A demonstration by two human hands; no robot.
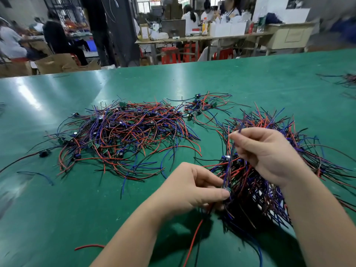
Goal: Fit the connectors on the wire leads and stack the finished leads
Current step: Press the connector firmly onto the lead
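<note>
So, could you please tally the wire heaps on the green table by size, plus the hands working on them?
Large tangled heaps of red, blue and black wire leads: 2
Small clusters of the same leads: 2
Bare hands: 2
Total: 6

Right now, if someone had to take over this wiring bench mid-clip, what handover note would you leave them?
Hands: the left hand pinches the lower end of a blue lead. The right hand pinches its upper end, holding it raised over the dense pile.
Things: a big tangle of leads lies mid-table, with a small cluster behind it, all on the green table.
Done: I cannot tell which pile is finished. The fingers hide whether a connector is seated on the held lead.
Left: probably finish this lead, stack it, then work through the rest.
</note>
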